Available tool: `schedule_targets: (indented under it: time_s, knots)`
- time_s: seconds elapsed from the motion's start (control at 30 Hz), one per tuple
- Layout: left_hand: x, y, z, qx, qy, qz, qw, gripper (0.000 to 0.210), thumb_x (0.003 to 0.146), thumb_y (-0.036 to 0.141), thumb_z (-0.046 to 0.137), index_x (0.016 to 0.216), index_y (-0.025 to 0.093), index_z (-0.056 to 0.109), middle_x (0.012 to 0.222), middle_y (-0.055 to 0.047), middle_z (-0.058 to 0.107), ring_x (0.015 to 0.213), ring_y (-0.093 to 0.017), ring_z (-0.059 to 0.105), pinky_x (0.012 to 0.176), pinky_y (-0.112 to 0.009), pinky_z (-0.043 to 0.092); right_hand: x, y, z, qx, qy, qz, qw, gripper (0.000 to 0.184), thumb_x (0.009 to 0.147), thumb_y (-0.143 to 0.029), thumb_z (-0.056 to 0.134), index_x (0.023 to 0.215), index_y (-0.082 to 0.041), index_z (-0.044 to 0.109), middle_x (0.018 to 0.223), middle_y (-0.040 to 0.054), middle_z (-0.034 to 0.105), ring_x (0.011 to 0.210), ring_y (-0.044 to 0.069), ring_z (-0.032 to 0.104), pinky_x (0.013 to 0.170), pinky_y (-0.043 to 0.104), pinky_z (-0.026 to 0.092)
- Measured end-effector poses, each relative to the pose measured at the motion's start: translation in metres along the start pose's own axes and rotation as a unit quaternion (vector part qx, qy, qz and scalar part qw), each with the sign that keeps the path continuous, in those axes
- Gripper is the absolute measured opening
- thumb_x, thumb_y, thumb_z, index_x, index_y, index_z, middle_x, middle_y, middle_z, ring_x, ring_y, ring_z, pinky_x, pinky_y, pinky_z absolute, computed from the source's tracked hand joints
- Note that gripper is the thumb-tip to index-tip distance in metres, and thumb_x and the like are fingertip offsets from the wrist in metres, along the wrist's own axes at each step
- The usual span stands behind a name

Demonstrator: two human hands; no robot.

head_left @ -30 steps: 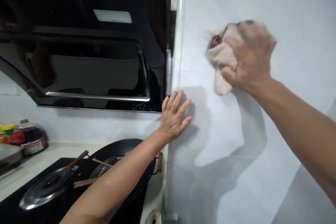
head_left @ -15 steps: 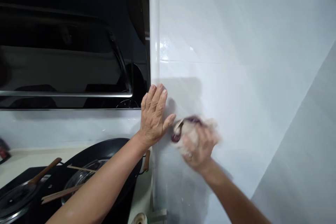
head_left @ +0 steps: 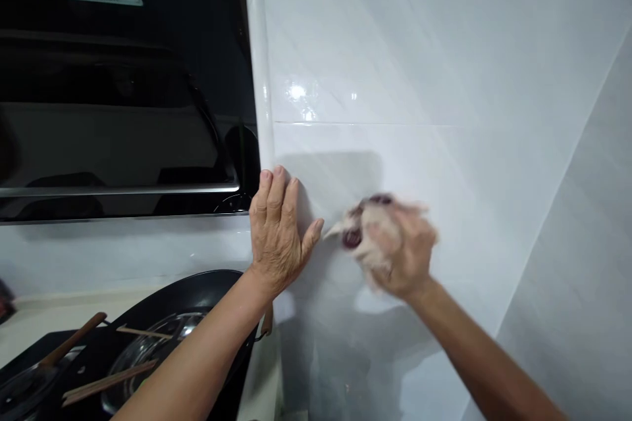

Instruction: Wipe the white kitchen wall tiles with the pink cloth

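Observation:
My left hand [head_left: 277, 237] lies flat with fingers stretched out against the corner edge of the wall, beside the black range hood [head_left: 197, 145]. Bunched in my right hand [head_left: 412, 253] is a pale cloth [head_left: 378, 233] with dark purple patches, its fingers wrapped round it. The cloth is against or close to the glossy white tiled wall [head_left: 444, 92]; motion blurs both cloth and fingers. A dark shadow falls on the tiles around the hands.
Below the hood, a large black wok [head_left: 212, 283] with a wooden handle stands on the stove, holding a metal piece and chopsticks [head_left: 108, 381]. Left of it is a lidded pan [head_left: 29, 385]. A pale counter [head_left: 44, 312] runs behind, and a second wall [head_left: 582, 243] meets the tiles at right.
My right hand has moved the cloth to the right and slightly up along the wall. The left hand keeps its flat pose at the edge, while the whole view has shifted a little.

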State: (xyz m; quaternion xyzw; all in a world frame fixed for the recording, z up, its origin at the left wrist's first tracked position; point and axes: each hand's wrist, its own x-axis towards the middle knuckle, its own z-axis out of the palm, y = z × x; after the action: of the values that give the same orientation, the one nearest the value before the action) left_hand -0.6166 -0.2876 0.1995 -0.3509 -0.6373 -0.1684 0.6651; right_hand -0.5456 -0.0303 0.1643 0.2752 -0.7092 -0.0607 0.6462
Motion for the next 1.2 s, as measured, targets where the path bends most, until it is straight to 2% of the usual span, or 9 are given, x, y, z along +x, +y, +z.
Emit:
schedule_targets:
  time_s: [0.13, 0.3, 0.43, 0.63, 0.77, 0.87, 1.0, 1.13, 1.2]
  knots:
    - [0.000, 0.000, 0.003, 0.034, -0.001, 0.005, 0.999, 0.089, 0.100, 0.049, 0.063, 0.170, 0.021, 0.017, 0.178, -0.014, 0.017, 0.166, -0.036, 0.014, 0.133, -0.056, 0.020, 0.050, 0.108, -0.021, -0.091, 0.167, 0.114, 0.975, 0.068, 0.086, -0.046, 0.058, 0.148, -0.018, 0.057, 0.137, 0.0196, 0.039, 0.132, 0.045, 0.042, 0.110, 0.073, 0.035]
    - [0.000, -0.004, 0.001, 0.060, -0.003, 0.018, 0.998, 0.092, 0.099, 0.047, 0.066, 0.171, 0.022, 0.015, 0.179, -0.012, 0.015, 0.166, -0.034, 0.012, 0.135, -0.055, 0.020, 0.063, 0.183, -0.061, -0.186, 0.163, 0.177, 0.953, 0.057, 0.094, -0.037, 0.053, 0.147, -0.015, 0.059, 0.122, 0.0181, 0.050, 0.120, 0.035, 0.051, 0.104, 0.064, 0.042]
    - [0.002, -0.003, 0.000, 0.074, -0.005, 0.023, 0.997, 0.094, 0.097, 0.046, 0.070, 0.171, 0.024, 0.017, 0.179, -0.008, 0.014, 0.166, -0.035, 0.012, 0.137, -0.056, 0.019, 0.026, 0.156, -0.053, -0.158, 0.168, 0.175, 0.957, 0.055, 0.101, -0.038, 0.048, 0.152, -0.017, 0.055, 0.149, 0.0192, 0.047, 0.139, 0.039, 0.048, 0.114, 0.063, 0.040]
    - [0.003, 0.001, -0.002, 0.090, -0.016, 0.001, 0.996, 0.091, 0.098, 0.047, 0.067, 0.171, 0.030, 0.016, 0.180, 0.002, 0.009, 0.166, -0.037, 0.013, 0.138, -0.062, 0.017, -0.048, 0.035, 0.001, -0.058, 0.147, 0.115, 0.981, 0.056, 0.103, -0.064, 0.045, 0.148, -0.033, 0.056, 0.164, 0.0147, 0.035, 0.145, 0.042, 0.042, 0.109, 0.068, 0.037]
    - [0.003, 0.001, -0.003, 0.092, -0.024, -0.005, 0.995, 0.091, 0.098, 0.050, 0.066, 0.171, 0.030, 0.015, 0.180, 0.002, 0.009, 0.166, -0.039, 0.012, 0.137, -0.068, 0.017, -0.115, -0.057, 0.023, -0.001, 0.076, 0.150, 0.986, 0.040, 0.102, -0.049, 0.052, 0.140, -0.038, 0.062, 0.146, 0.0114, 0.053, 0.133, 0.034, 0.051, 0.107, 0.057, 0.043]
    - [0.003, 0.000, -0.003, 0.095, -0.024, -0.003, 0.995, 0.090, 0.098, 0.049, 0.065, 0.171, 0.030, 0.015, 0.180, 0.000, 0.010, 0.166, -0.038, 0.012, 0.137, -0.069, 0.018, -0.149, -0.093, 0.025, 0.013, 0.080, 0.114, 0.990, 0.029, 0.092, -0.031, 0.068, 0.119, -0.039, 0.071, 0.117, 0.0037, 0.063, 0.112, 0.024, 0.060, 0.102, 0.041, 0.046]
    - [0.004, -0.002, -0.001, 0.101, -0.012, 0.024, 0.995, 0.092, 0.097, 0.052, 0.067, 0.170, 0.023, 0.019, 0.179, -0.006, 0.014, 0.165, -0.040, 0.016, 0.135, -0.071, 0.020, -0.136, -0.065, 0.011, 0.031, 0.048, 0.053, 0.997, 0.023, 0.096, -0.024, 0.062, 0.113, -0.037, 0.070, 0.112, 0.0008, 0.067, 0.105, 0.020, 0.061, 0.098, 0.038, 0.047]
    - [0.004, -0.002, 0.000, 0.099, -0.007, 0.016, 0.995, 0.092, 0.096, 0.054, 0.067, 0.170, 0.026, 0.020, 0.179, -0.003, 0.015, 0.165, -0.038, 0.016, 0.137, -0.067, 0.021, -0.078, 0.023, -0.010, 0.016, 0.053, 0.100, 0.993, 0.036, 0.101, -0.032, 0.055, 0.136, -0.033, 0.063, 0.136, 0.0051, 0.062, 0.115, 0.025, 0.063, 0.103, 0.048, 0.050]
    - [0.004, -0.001, -0.001, 0.098, -0.020, -0.009, 0.995, 0.087, 0.098, 0.050, 0.064, 0.170, 0.037, 0.016, 0.179, 0.005, 0.011, 0.166, -0.034, 0.013, 0.138, -0.066, 0.019, -0.046, 0.072, -0.022, -0.053, 0.127, 0.123, 0.983, 0.048, 0.101, -0.046, 0.054, 0.144, -0.026, 0.058, 0.152, 0.0125, 0.052, 0.134, 0.036, 0.056, 0.108, 0.060, 0.045]
